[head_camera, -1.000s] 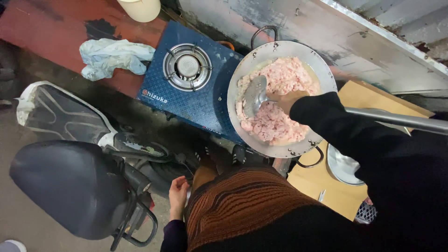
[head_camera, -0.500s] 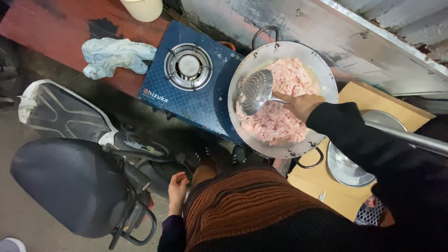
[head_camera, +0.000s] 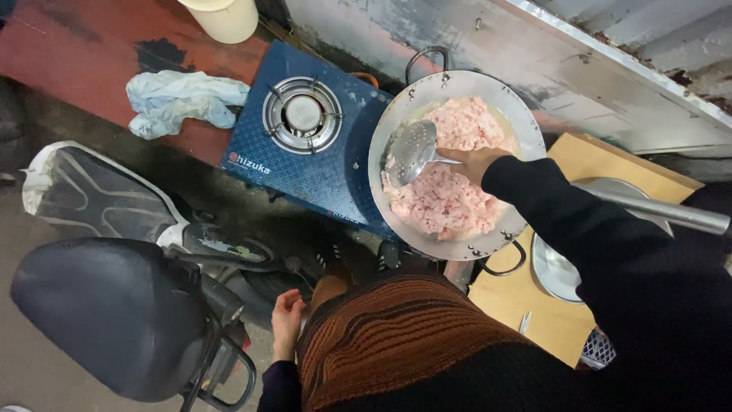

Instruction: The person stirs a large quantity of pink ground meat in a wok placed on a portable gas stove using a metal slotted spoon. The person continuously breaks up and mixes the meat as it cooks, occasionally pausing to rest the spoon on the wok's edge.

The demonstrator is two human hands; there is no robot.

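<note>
A wide metal wok [head_camera: 396,114] sits on the right burner of a blue gas stove [head_camera: 320,172] and is full of pale pink minced meat [head_camera: 450,202]. My right hand [head_camera: 473,162], in a black sleeve, grips the handle of a perforated metal skimmer [head_camera: 410,152] whose bowl rests on the meat at the wok's left side. My left hand [head_camera: 287,319] hangs low beside my hip with fingers loosely curled, holding nothing.
The stove's left burner [head_camera: 303,114] is bare. A crumpled pale cloth [head_camera: 183,99] lies on the red surface, a cream container [head_camera: 225,17] behind it. A scooter seat [head_camera: 107,313] stands at lower left. A metal plate [head_camera: 557,267] rests on a tan board [head_camera: 526,294].
My right hand has drawn the skimmer slightly down and left across the meat and back; the view shifted a little. My left hand stays by my side.
</note>
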